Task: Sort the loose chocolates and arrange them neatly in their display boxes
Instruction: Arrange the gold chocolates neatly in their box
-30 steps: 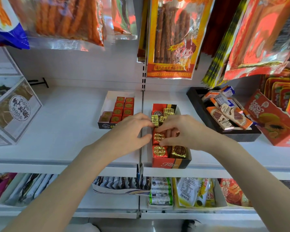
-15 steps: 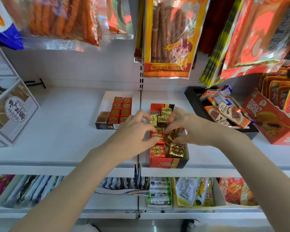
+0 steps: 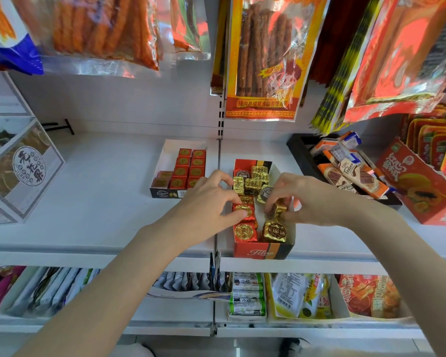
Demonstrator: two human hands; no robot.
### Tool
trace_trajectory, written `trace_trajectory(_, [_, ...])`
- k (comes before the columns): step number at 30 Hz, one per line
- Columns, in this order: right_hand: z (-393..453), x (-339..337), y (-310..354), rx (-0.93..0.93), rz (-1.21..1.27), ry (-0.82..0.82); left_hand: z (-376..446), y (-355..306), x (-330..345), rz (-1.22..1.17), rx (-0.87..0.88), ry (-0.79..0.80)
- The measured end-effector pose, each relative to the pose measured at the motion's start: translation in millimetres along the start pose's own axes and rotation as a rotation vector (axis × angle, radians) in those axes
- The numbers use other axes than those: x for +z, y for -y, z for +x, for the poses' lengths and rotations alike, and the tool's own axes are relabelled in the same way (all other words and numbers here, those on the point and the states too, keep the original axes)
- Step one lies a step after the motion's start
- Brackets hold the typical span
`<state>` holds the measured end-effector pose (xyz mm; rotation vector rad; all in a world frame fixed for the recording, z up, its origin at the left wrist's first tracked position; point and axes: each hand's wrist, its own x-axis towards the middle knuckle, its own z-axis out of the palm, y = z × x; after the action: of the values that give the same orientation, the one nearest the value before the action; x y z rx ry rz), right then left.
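Note:
A red and black display box (image 3: 264, 252) stands at the shelf's front edge. It holds red-wrapped and gold-wrapped chocolates, with a loose gold heap (image 3: 255, 182) at its far end. My left hand (image 3: 209, 202) pinches a red chocolate (image 3: 245, 212) in the box's left column. My right hand (image 3: 307, 199) pinches a gold chocolate (image 3: 278, 211) over the right column. In front of them lie a red chocolate (image 3: 244, 232) and a gold chocolate (image 3: 275, 231), side by side. A white box (image 3: 165, 193) of small red squares sits to the left.
A black tray (image 3: 298, 150) of wafer bars sits at the right, beside an orange carton (image 3: 417, 181). Snack bags (image 3: 263, 60) hang close above the shelf. A white carton (image 3: 23, 171) stands at far left. The lower shelf (image 3: 304, 297) holds packets.
My right hand has drawn back towards the front of the box with a gold chocolate and now holds it over the right column. My left hand stays on the red chocolate.

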<state>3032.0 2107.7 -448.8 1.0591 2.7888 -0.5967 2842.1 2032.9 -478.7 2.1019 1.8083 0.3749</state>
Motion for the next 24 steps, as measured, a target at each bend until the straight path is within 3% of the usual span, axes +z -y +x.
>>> trace_trajectory(4, [-2, -3, 0, 0.001, 0.114, 0.002, 0, 1, 0, -0.006, 0.004, 0.004])
trace_trajectory(9, [4, 3, -2, 0.004, 0.134, -0.108, 1, 0, 0, 0.009, 0.001, 0.006])
trace_trajectory(14, [5, 9, 1, -0.022, 0.054, -0.078, 1, -1, 0, 0.003, -0.001, 0.009])
trace_trajectory(19, [9, 3, -9, 0.039, 0.007, -0.383, 1, -1, 0, 0.025, 0.007, 0.010])
trace_trajectory(24, [26, 21, -7, 0.199, -0.049, -0.268, 1, 0, 0, 0.015, 0.008, 0.011])
